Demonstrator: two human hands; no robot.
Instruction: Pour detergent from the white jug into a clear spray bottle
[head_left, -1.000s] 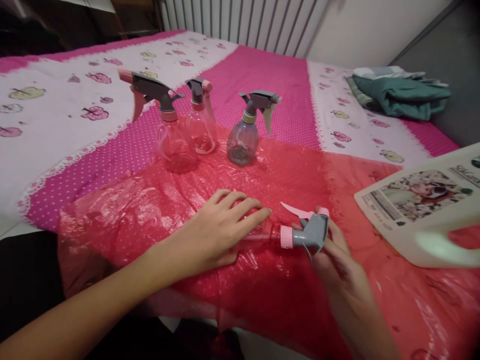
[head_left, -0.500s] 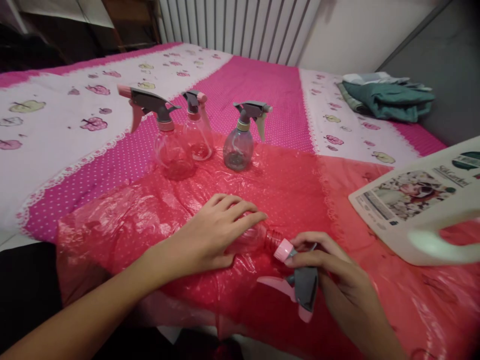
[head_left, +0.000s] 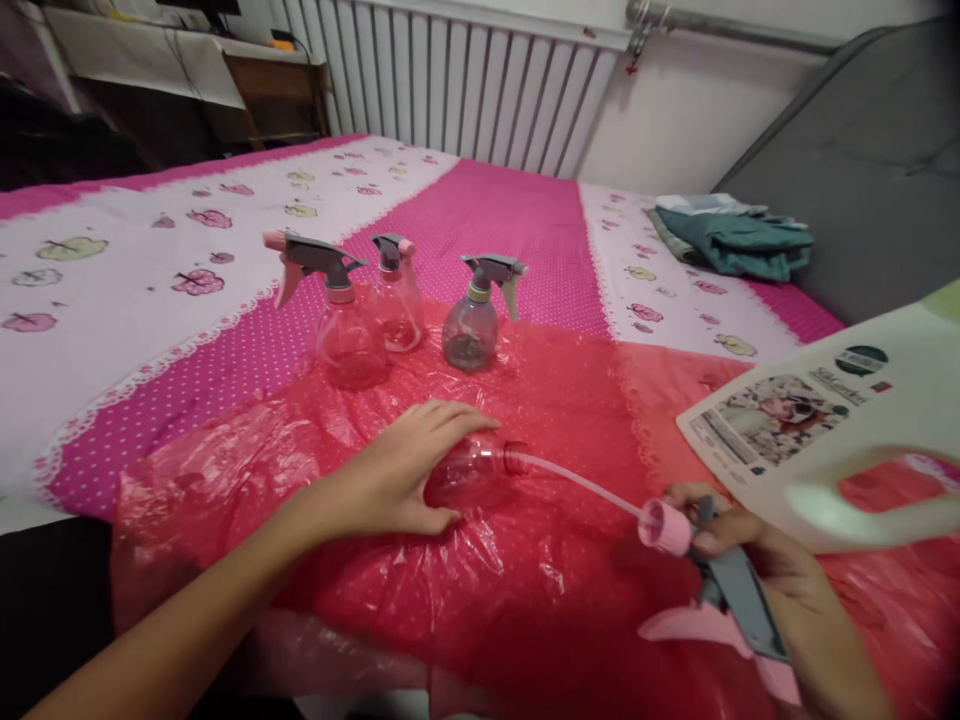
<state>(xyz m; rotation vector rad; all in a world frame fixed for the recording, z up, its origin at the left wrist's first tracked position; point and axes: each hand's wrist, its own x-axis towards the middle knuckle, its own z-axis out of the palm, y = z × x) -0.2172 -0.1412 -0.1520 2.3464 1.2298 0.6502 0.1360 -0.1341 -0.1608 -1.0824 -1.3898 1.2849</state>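
My left hand [head_left: 416, 465] is wrapped over a clear spray bottle [head_left: 474, 468] that lies on its side on the red plastic sheet [head_left: 525, 590], its threaded neck pointing right. Between thumb and fingers, my right hand [head_left: 772, 550] grips a grey and pink spray nozzle [head_left: 739, 595] by its collar. The nozzle's pink cap [head_left: 666, 527] is apart from the neck, and its thin dip tube [head_left: 581, 478] runs left, with its end still inside the bottle. Part of the bottle is hidden under my left hand.
Behind my hands stand a pink-topped spray bottle [head_left: 352, 345], another pink-topped spray bottle [head_left: 397, 300] and a grey spray bottle [head_left: 470, 325]. At right is a large white jug [head_left: 795, 420]. Folded clothes [head_left: 739, 240] lie farther back on the bed, before a radiator [head_left: 457, 85].
My right hand has drawn the spray nozzle away from the bottle neck to the right, baring the dip tube. The left hand stays on the bottle. The view has tilted up slightly.
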